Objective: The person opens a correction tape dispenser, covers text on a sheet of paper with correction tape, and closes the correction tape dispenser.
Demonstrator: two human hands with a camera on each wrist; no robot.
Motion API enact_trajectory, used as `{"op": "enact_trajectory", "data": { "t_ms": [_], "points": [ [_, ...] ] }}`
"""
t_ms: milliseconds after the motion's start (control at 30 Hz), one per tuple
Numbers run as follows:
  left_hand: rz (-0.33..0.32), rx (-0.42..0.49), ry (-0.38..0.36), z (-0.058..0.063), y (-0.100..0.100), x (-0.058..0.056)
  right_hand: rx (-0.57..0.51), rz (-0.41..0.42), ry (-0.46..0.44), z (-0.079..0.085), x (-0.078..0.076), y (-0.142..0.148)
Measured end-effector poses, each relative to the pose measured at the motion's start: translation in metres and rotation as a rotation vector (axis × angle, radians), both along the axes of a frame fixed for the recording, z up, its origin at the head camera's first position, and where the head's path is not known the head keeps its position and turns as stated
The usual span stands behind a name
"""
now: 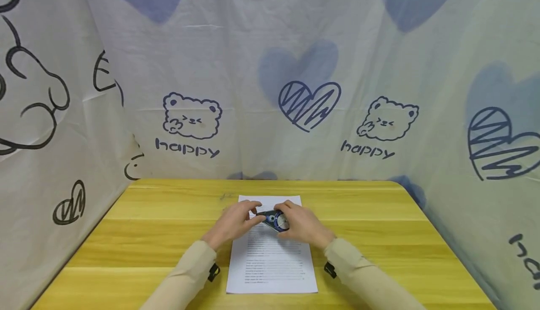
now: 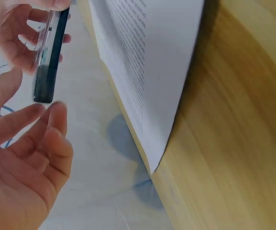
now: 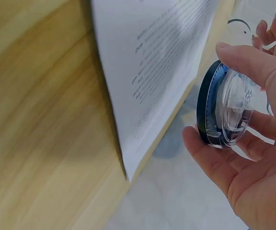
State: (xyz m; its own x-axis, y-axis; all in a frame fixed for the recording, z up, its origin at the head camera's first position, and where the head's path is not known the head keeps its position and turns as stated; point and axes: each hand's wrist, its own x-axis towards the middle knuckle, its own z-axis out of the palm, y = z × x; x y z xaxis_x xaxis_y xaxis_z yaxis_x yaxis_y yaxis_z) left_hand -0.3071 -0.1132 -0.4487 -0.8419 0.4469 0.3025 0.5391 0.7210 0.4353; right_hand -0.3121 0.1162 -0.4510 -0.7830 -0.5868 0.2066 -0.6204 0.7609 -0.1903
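A correction tape [image 1: 276,220] with a clear case, blue wheels and a dark narrow end is held above a printed sheet of paper [image 1: 274,263]. My right hand [image 1: 301,223] grips its wide, round end between thumb and fingers; in the right wrist view the clear case [image 3: 233,108] faces the palm. My left hand [image 1: 234,221] is at the narrow end, thumb and fingers spread around the tip. In the left wrist view a small gap seems to part the left fingers [image 2: 56,143] from that dark end [image 2: 44,86]; whether the thumb touches it I cannot tell.
The sheet lies lengthwise on a yellow wood-grain table [image 1: 168,225]. A pale cloth [image 1: 253,150] with hearts and bear drawings hangs behind the table and along both sides. Dark straps [image 1: 213,271] show at the wrists.
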Motion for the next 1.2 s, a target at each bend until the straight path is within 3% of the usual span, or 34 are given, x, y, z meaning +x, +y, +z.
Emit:
{"op": "enact_trajectory", "data": {
  "t_ms": [233,667,933,1200],
  "points": [
    [-0.078,0.045,-0.05,-0.0022,0.0041,-0.0002,-0.022,0.029,0.021,0.0001,0.0029,-0.0078],
    [-0.058,0.112,-0.117,-0.0016,0.0063,0.0021,-0.036,0.051,0.033,-0.0026,0.001,-0.0097],
    [-0.068,0.149,-0.144,0.0,0.0078,0.0053,-0.066,0.08,-0.032,-0.0003,0.0015,-0.0071],
    [-0.131,0.166,-0.124,0.0052,0.0093,0.0074,-0.139,0.165,-0.104,0.0031,-0.0035,-0.0056]
  ]
}}
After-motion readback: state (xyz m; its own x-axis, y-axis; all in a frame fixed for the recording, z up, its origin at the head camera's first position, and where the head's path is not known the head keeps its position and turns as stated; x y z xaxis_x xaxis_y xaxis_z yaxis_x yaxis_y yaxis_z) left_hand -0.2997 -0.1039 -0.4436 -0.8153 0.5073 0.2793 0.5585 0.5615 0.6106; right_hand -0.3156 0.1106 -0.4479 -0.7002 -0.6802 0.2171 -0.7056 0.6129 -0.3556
